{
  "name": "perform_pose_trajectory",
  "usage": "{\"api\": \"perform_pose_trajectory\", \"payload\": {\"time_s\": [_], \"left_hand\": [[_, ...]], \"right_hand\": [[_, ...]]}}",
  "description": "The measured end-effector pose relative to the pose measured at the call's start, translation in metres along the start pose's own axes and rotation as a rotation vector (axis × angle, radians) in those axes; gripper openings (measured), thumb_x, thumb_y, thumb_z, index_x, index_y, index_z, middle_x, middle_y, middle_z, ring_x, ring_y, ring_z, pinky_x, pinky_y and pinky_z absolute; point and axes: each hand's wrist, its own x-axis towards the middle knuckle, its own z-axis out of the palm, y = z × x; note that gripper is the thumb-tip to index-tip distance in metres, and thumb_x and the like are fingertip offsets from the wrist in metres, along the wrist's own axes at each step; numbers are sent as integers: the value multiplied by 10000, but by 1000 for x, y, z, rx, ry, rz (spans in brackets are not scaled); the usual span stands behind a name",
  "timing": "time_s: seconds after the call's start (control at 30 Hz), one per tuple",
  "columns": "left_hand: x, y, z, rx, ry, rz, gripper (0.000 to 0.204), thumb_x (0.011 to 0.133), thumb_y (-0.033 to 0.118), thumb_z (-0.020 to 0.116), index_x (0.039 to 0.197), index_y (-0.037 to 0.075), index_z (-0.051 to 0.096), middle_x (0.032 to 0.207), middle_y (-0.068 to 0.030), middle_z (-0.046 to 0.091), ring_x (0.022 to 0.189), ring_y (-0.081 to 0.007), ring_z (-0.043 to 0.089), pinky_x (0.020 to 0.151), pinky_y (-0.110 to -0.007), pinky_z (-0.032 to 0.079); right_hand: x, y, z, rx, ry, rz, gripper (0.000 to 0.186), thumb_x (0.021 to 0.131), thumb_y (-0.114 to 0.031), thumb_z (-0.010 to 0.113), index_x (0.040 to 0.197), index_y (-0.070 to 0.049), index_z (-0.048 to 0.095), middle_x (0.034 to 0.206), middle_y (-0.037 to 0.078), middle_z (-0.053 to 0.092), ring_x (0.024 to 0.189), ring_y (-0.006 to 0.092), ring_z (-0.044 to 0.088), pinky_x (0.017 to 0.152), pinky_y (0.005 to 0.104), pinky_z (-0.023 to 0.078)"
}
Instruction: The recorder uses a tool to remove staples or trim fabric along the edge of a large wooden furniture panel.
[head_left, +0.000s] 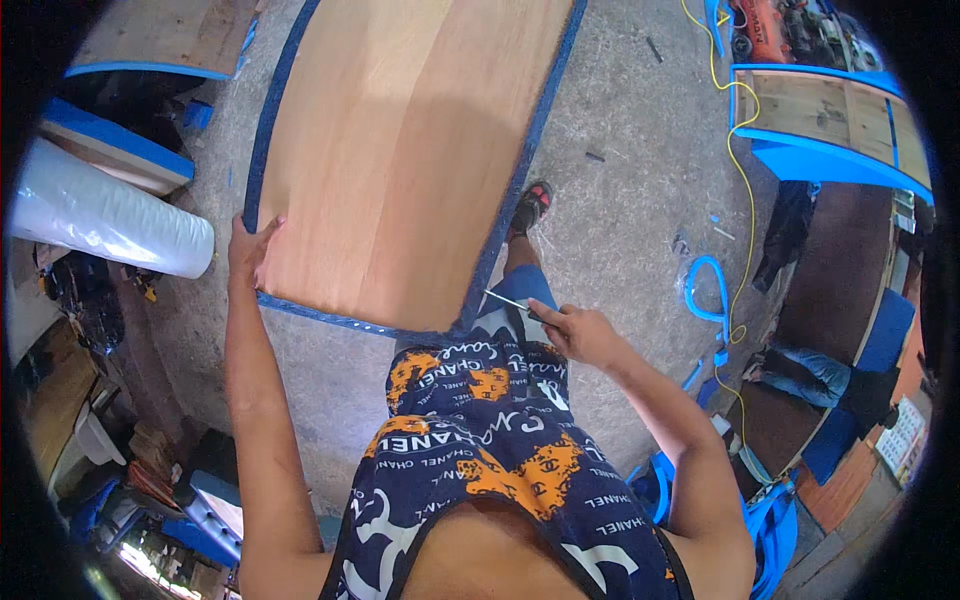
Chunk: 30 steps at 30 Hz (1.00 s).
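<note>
A large pale wooden panel (390, 170), edged with a dark blue fabric strip, leans in front of me with its near end at my lap. My left hand (252, 245) grips its left edge near the lower corner, thumb on the wood and fingers out of sight behind the edge. In my right hand (582, 333) is a screwdriver (512, 300), as its thin metal shaft and dark handle suggest. The shaft points left, its tip close to the panel's lower right corner. The fingers of that hand are wrapped round the handle.
A roll of clear plastic wrap (120, 215) lies at the left. To the right, a yellow cord (748, 200) and a blue strip (708, 290) lie on the concrete floor (640, 180). A blue-edged wooden frame (820, 110) stands at the far right. My shoe (532, 205) is beside the panel.
</note>
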Motion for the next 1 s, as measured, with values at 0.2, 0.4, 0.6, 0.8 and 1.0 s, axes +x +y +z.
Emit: {"api": "perform_pose_trajectory", "payload": {"time_s": [0.2,0.4,0.6,0.8,1.0], "left_hand": [[-7,-19,-6,-190,-107,37,1022,605,662,785,1330,4,493,1222,-228,615,1143,-355,593,981,-426,448],[-6,-24,-2,-118,-85,9,926,636,666,766,1252,6,561,1141,-207,657,1071,-338,630,941,-417,470],[-7,-20,-2,-63,34,62,912,614,712,743,1197,23,610,1122,-217,667,1065,-361,636,929,-440,479],[-25,2,-14,-8,-9,-104,883,596,712,745,1179,58,636,1156,-195,661,1102,-356,619,965,-428,462],[-30,5,-16,-66,-85,-105,869,612,686,748,1207,65,626,1165,-181,661,1112,-353,615,979,-439,452]], "right_hand": [[-8,-7,-3,-75,51,-47,535,914,-233,540,1432,-262,410,816,141,621,668,350,645,601,470,534],[-3,-16,-8,-144,-6,-27,528,919,-228,532,1433,-243,408,799,146,621,669,351,646,597,474,530],[-3,-33,-19,-131,7,-5,483,924,-233,512,1403,-211,453,795,161,642,704,358,657,613,479,527],[27,-34,-27,-256,-90,-51,444,941,-274,506,1366,-148,484,734,192,649,661,386,653,600,487,520],[24,-7,-8,-154,-73,-28,387,946,-354,533,1306,-214,558,806,184,688,711,383,672,621,483,530]]}}
